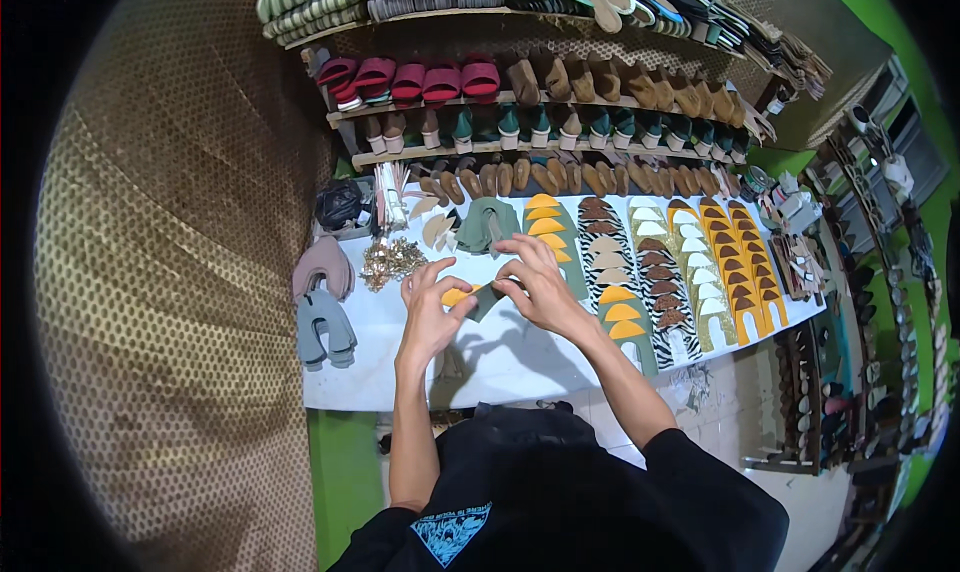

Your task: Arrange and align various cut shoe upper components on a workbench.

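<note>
Above the white table I hold up a small dark green flat piece (486, 302), apparently cut shoe material. My left hand (428, 307) curls toward it, thumb at its left edge. A yellow piece (456, 296) shows between that hand's thumb and fingers; whether it is gripped or lies behind them cannot be told. My right hand (543, 290) pinches the green piece at its upper right, with the other fingers bent above. Just beyond the hands lies a stack of green U-shaped pieces (487, 222). Overlapping yellow half-moons on green pieces (622, 317) lie right of my right hand.
On the white table (385, 387), rows of zebra-striped pieces (604, 247) and yellow strips (745, 262) carry half-moons. Grey U-shaped pieces (325, 327) and a gold heap (390, 262) lie left. Behind stand shelves with red sandals (441, 80); a patterned curtain (190, 272) hangs left.
</note>
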A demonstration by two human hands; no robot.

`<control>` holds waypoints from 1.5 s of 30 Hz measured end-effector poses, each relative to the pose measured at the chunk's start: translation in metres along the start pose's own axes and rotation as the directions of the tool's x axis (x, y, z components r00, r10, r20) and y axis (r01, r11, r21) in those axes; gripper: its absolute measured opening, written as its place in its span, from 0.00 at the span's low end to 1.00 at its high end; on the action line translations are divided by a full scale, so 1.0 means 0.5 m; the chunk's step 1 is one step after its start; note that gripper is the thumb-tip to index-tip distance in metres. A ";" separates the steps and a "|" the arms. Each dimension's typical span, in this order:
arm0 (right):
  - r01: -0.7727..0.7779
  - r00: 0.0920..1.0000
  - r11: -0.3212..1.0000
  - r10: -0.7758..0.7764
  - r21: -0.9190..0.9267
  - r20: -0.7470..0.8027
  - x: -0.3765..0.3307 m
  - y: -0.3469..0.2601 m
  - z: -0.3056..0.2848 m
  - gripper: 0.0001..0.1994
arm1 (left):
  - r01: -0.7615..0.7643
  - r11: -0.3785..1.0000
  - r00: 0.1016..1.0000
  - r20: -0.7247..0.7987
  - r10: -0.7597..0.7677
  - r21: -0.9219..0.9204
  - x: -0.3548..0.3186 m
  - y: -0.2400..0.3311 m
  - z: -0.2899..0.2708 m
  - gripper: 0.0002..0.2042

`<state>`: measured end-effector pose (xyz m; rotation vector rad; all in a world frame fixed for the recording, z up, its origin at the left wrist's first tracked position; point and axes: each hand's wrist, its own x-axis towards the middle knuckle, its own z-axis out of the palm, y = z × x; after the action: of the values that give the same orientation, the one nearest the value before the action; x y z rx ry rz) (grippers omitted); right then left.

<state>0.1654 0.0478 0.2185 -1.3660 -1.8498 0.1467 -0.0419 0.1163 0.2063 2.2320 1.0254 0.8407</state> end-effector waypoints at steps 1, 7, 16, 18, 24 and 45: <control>0.010 1.000 1.000 -0.010 -0.010 -0.010 0.006 -0.007 0.009 0.07 | -0.026 1.000 1.000 0.003 0.026 -0.015 0.001 0.001 -0.003 0.08; -0.015 1.000 1.000 0.015 -0.022 -0.006 0.023 -0.032 0.056 0.11 | -0.134 0.990 0.991 0.013 0.135 -0.051 0.021 -0.020 -0.024 0.06; -0.119 0.993 0.993 0.119 -0.009 -0.022 0.025 -0.053 0.073 0.07 | -0.055 0.956 0.998 0.009 0.060 -0.287 0.026 -0.086 -0.069 0.05; -0.118 0.993 0.993 0.119 -0.030 0.001 0.032 -0.063 0.074 0.07 | -0.043 0.952 0.998 0.021 0.052 -0.303 0.028 -0.062 -0.080 0.05; -0.158 0.987 0.987 0.159 -0.023 0.036 0.032 -0.068 0.078 0.09 | -0.077 0.937 0.996 -0.068 0.057 -0.342 0.038 -0.098 -0.082 0.04; -0.046 0.993 0.996 0.054 -0.079 0.105 0.003 0.018 -0.049 0.07 | -0.108 0.985 0.994 0.013 0.110 -0.133 0.055 0.014 0.017 0.02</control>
<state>0.1884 0.0439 0.2307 -1.4835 -1.9279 0.1792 -0.0181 0.1326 0.2140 2.1951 0.8199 0.9040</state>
